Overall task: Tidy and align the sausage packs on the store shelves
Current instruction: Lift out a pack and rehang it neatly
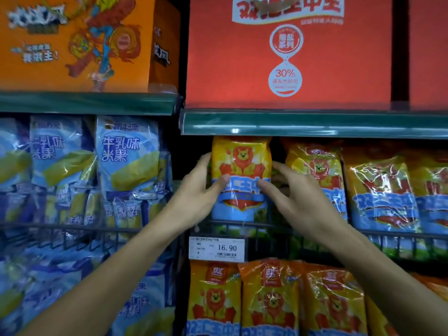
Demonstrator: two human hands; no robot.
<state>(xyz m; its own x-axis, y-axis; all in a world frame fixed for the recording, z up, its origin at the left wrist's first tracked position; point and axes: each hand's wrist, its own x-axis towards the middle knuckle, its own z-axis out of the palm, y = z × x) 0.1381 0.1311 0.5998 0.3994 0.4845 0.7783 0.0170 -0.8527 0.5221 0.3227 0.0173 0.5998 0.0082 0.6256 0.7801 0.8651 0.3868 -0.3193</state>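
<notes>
Both hands are up on the middle shelf, working one upright yellow-and-blue plastic sausage pack with a lion printed on it (240,178), the leftmost of its row, standing behind the dark wire front rail (254,223) just under the green shelf edge strip (315,124). The left hand (202,187) wraps the pack's left edge, thumb laid across the front and fingers curled round behind; the right hand (294,197) mirrors it on the right edge, thumb on the blue banner, fingers tucked behind into the gap. So the pack is gripped from both sides, held square to the aisle. To its right leans the neighbouring orange-and-blue crinkled sausage pack (317,175), tilted and set apart from the held one by a dark gap. That gap looks like the job: the sensible move, I'd say, is to keep the base seated behind the rail, hold the face vertical, and slide it right until it sits just beside the neighbour, then straighten that one too. Light, even pressure matters; the film is glossy and soft, and a hard squeeze could crease it or let it slip. Below, the white price tag reading 16.90 (217,248) hangs on the rail, so the base shouldn't be dragged across it. Further left sit blue-and-white snack bags (126,154), another product entirely, best left untouched.
</notes>
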